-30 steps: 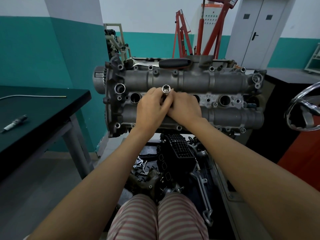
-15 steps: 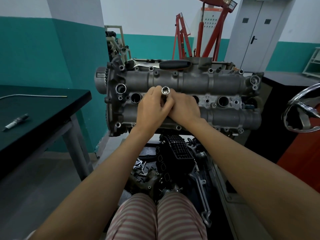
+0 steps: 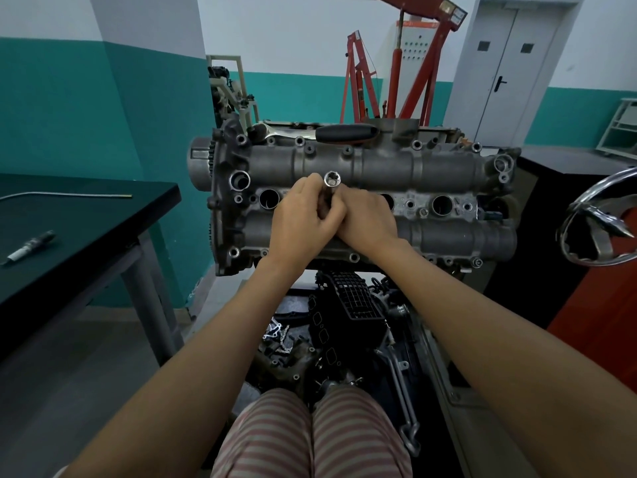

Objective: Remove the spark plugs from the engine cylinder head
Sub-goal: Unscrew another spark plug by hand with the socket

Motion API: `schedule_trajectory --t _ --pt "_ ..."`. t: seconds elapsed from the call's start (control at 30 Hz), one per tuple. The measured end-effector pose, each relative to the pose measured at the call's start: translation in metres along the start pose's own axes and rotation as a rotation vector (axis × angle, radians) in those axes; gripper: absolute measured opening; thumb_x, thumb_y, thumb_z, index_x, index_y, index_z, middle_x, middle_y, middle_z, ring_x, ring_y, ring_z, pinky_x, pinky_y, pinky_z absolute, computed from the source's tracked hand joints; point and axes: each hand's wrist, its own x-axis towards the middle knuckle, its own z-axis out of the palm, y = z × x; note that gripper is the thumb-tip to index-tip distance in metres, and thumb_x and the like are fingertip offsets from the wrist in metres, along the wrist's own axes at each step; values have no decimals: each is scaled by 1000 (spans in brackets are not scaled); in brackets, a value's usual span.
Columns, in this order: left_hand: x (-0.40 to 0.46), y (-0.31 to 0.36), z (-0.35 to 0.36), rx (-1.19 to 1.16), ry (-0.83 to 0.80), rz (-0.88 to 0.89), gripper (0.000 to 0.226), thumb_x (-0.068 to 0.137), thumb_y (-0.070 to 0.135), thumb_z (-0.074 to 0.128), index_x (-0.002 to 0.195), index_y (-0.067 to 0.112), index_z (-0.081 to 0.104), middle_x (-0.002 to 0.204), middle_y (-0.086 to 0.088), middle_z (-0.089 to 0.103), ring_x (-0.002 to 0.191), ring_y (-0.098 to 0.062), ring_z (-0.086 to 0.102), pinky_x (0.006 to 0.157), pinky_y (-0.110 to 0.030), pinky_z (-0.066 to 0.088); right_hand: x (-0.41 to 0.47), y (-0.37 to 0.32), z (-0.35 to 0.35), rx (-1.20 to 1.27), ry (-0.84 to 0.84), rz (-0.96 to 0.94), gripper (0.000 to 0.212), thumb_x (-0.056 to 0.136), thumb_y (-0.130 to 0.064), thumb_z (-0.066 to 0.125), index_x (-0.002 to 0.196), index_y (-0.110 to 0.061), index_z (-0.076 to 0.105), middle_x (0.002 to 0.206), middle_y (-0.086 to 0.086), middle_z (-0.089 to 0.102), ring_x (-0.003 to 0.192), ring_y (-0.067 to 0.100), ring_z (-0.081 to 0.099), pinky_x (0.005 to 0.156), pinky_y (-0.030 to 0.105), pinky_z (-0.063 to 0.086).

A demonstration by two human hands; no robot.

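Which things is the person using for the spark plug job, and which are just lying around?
For the job:
socket, held by left hand and right hand
cylinder head
spark plug on the table

Lying about:
black-handled tool
thin rod
red hoist

one head cam, looks fwd and down, close over engine cylinder head [image 3: 362,174].

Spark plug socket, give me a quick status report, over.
Left hand and right hand both grip the socket, upright at the cylinder head. One spark plug on the side table. Nothing blocking.
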Motion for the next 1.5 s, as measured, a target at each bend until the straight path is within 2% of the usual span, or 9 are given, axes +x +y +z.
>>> schedule_trajectory --t 0.13,0.3,0.67,0.77,0.9,1.0,1.2,1.33,1.5 --pt "1 -2 0 -5 14 -26 27 88 15 57 65 10 43 63 -1 42 58 -13 37 55 -21 25 -1 -1 -1 36 18 1 23 87 -31 47 99 -12 52 79 6 65 73 29 60 55 32 32" --pt "5 0 1 -39 29 -36 44 91 26 59 56 6 41 54 -8 41 53 -17 37 53 -29 30 0 -1 -4 29 8 20 25 87 -35 47 86 -13 58 77 9 66 73 30 60 57 30 33" --pt "2 1 -2 6 -11 -33 27 87 15 57 64 6 46 61 -1 42 58 -14 37 55 -22 26 -1 -2 -2 42 21 11 22 88 -28 47 101 -9 47 80 8 65 71 30 59 51 33 29" --pt "4 -1 0 -18 7 -42 37 90 19 57 59 7 42 56 -2 41 54 -15 36 54 -28 29 -1 -1 -3 55 26 16 21 86 -31 49 95 -12 50 77 8 65 70 29 59 52 31 23" --pt "5 1 1 -54 41 -30 44 91 25 59 56 8 40 53 -1 38 51 -16 35 51 -34 32 0 0 -1 14 14 9 26 89 -32 45 84 -12 59 76 10 65 70 30 60 56 30 30" --pt "2 0 1 -42 30 -18 40 90 24 59 59 3 45 57 -7 44 55 -19 41 53 -30 33 -1 0 -1 -5 6 -12 19 89 -27 44 76 -14 50 76 12 64 70 33 59 55 31 27" --pt "0 -1 -1 -34 -1 -6 23 86 13 56 67 1 49 61 3 39 57 -12 38 55 -19 28 0 0 -2 10 -19 -2 18 90 -26 44 97 -10 47 76 4 60 68 29 58 52 32 26" --pt "2 -5 2 -54 17 -28 35 89 17 57 60 10 39 56 7 33 52 -11 33 54 -22 25 0 -2 -2 55 -2 12 24 90 -35 44 97 -12 43 81 9 64 72 31 59 54 32 27" --pt "5 -5 3 -61 67 17 51 89 21 61 54 22 25 51 12 27 48 -6 27 52 -20 22 0 -1 -2 -18 -1 -9 30 93 -34 41 90 -10 59 84 11 66 78 32 60 58 31 27"
